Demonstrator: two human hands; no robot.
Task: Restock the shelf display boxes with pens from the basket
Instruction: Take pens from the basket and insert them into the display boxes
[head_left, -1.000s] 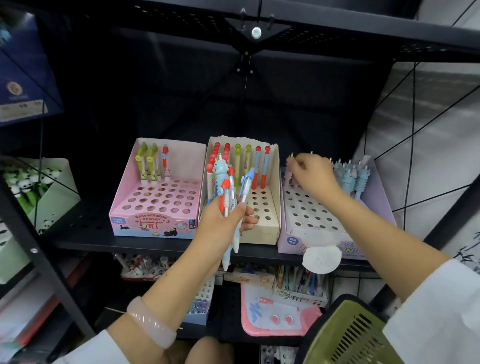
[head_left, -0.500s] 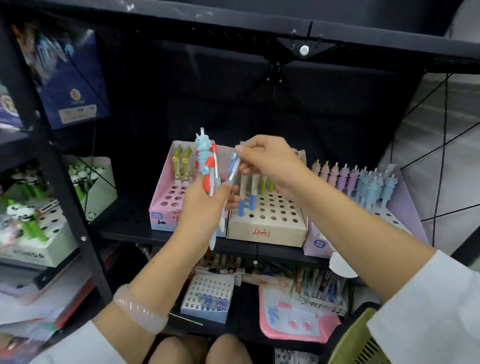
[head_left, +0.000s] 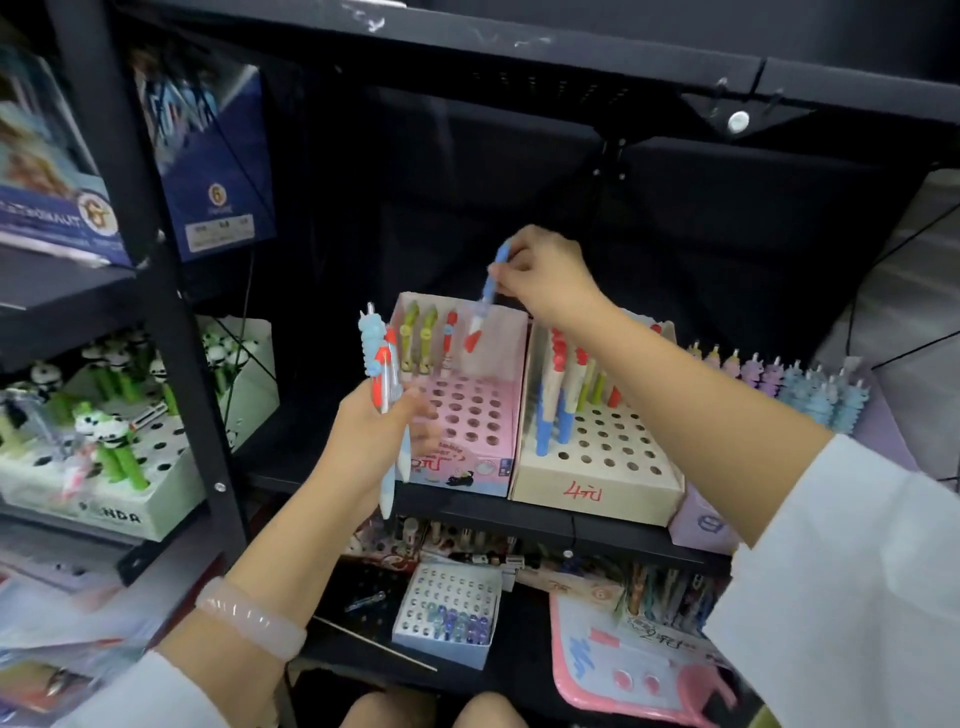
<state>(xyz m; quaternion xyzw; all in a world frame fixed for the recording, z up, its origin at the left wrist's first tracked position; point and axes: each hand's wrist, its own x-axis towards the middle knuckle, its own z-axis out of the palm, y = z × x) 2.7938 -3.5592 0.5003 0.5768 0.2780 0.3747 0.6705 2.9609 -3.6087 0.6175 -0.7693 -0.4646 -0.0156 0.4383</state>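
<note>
My left hand (head_left: 376, 436) grips a bunch of pens (head_left: 382, 384) upright in front of the pink display box (head_left: 475, 410). My right hand (head_left: 545, 275) pinches a single blue-and-white pen (head_left: 484, 299) with a red tip, held tilted above the back of the pink box. That box holds a few green and red pens in its rear row; most holes are bare. To its right stands the beige display box (head_left: 597, 457) with red and blue pens, then the purple box (head_left: 810, 395) with a row of pastel pens. The basket is out of sight.
A black shelf frame post (head_left: 171, 332) rises at left, with a panda pen box (head_left: 114, 447) behind it. Below the shelf lie a small white box of pens (head_left: 449, 613) and a pink board (head_left: 639, 670). The upper shelf edge (head_left: 519, 57) hangs overhead.
My right hand left the purple box, took the blue pen out of the bunch in my left hand and carried it up over the pink box. The view shifted left.
</note>
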